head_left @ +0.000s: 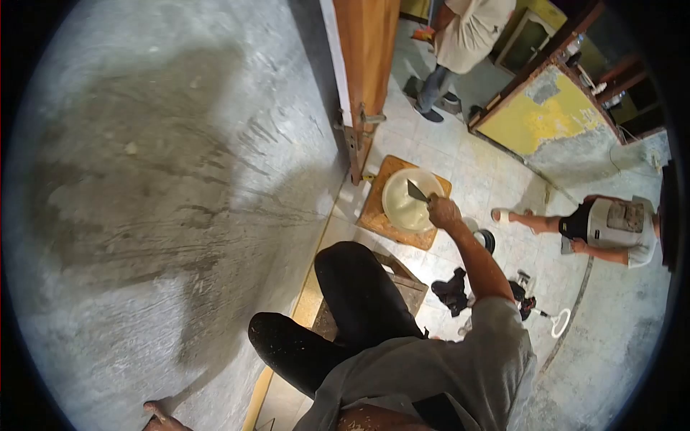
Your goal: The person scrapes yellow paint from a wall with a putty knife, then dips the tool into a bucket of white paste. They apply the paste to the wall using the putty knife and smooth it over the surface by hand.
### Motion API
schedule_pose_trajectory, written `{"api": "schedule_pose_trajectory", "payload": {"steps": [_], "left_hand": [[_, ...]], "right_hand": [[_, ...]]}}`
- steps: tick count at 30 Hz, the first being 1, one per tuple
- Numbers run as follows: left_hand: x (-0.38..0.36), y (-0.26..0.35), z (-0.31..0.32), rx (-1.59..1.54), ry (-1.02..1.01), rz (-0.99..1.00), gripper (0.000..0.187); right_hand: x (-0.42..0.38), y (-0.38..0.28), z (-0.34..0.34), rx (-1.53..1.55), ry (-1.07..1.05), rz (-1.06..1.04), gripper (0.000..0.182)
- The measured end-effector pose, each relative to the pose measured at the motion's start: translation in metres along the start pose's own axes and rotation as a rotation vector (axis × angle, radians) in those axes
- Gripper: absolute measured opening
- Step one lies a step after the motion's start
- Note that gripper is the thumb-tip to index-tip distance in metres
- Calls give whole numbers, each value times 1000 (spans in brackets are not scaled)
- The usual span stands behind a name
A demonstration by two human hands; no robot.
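My right hand (pixel 444 212) is closed around the handle of a putty knife (pixel 417 192). Its dark blade is over a white bucket (pixel 389 197) holding pale, creamy paste (pixel 408 214). The bucket stands on a square wooden stool (pixel 372 214). Only part of my left hand (pixel 164 419) shows at the lower left edge, against the grey wall (pixel 237 323), with a finger stretched out and nothing visible in it. Darker, streaked patches cover much of that wall.
A wooden door (pixel 363 65) stands beyond the wall's end. One person in a beige shirt (pixel 478 32) stands at the top; another in a grey shirt (pixel 611 230) is at the right. A wooden bench (pixel 411 294) is beside my legs. Dark cloth (pixel 451 291) and a white ring (pixel 560 323) lie nearby.
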State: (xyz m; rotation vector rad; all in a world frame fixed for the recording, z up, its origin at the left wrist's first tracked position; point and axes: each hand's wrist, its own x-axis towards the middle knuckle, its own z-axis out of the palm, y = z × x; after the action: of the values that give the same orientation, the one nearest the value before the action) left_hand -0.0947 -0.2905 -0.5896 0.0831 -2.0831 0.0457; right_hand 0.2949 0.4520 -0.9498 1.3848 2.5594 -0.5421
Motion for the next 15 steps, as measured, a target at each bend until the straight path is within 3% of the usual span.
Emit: {"api": "schedule_pose_trajectory", "payload": {"steps": [3,4,7,8,10,11,15], "left_hand": [[-14,-17,12,-2,-54,13,124],[-15,-2,2,-96,-105,-33,125],[-27,64,-31,-344,-181,-227,132],[-26,79,-42,-378,-182,-291,134],[-17,95,-59,-330,-181,-326,145],[-17,96,-61,-304,-210,-358,149],[-22,95,-52,-271,-147,-316,150]], "right_hand": [[-16,48,63,-105,-113,-149,29],[-20,47,54,-224,-369,-175,34],[-39,21,5,-1,58,-278,51],[-18,29,1,-27,80,-270,63],[-32,-30,-49,596,493,-228,35],[-51,-76,-96,764,513,-241,24],[-44,-166,-140,878,494,-467,32]]}}
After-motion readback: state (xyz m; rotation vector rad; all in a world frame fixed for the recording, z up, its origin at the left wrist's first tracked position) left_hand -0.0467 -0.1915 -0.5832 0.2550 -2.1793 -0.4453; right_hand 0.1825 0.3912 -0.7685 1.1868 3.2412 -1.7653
